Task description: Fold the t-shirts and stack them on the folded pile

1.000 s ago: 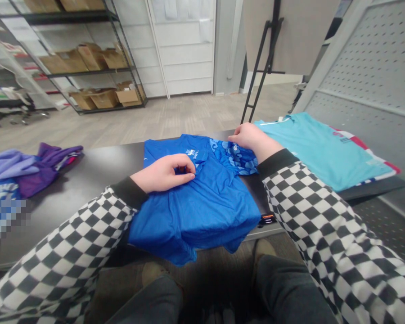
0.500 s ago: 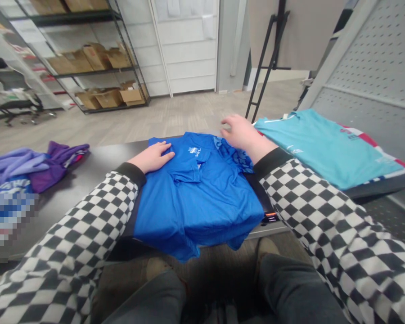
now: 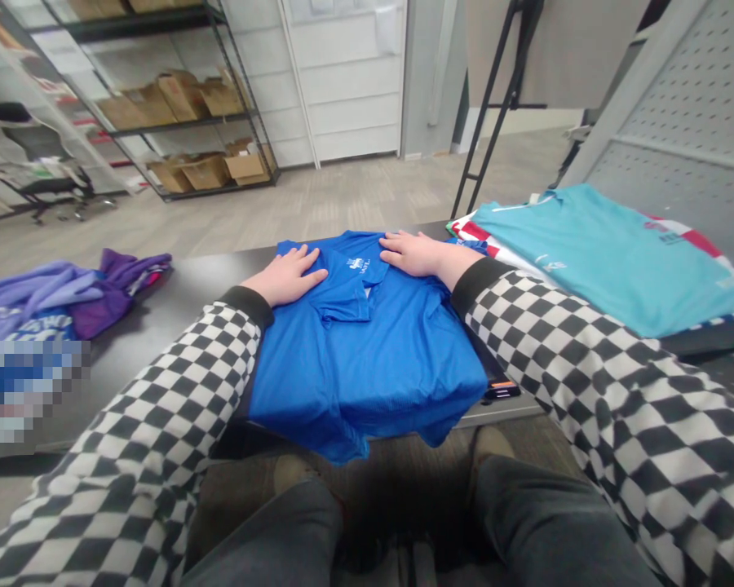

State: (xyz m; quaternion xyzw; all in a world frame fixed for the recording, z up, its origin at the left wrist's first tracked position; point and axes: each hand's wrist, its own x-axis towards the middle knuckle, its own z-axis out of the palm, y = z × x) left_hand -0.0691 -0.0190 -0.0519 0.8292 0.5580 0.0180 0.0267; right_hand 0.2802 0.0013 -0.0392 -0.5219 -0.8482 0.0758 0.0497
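Note:
A blue T-shirt [image 3: 391, 359] with a small white print lies on the dark table [image 3: 211, 281], its lower part hanging over the front edge. On the shirt's upper left, my left hand [image 3: 286, 275] rests flat with the fingers spread. My right hand [image 3: 413, 253] lies flat across the upper right of the same shirt, fingers stretched out beside the print. A patterned blue piece of cloth shows just beyond my right wrist; most of it is hidden under my forearm.
To the right lies a stack of shirts, a turquoise one [image 3: 624, 253] on top. Purple clothes [image 3: 107, 289] are heaped at the left. Beyond the table stand an easel [image 3: 495, 106] and a shelf with cardboard boxes [image 3: 205, 171]. A perforated panel [image 3: 678, 114] rises at the right.
My right hand has come down from above the patterned sleeve area and moved left onto the blue T-shirt. The left hand stays on the cloth. The view has shifted slightly.

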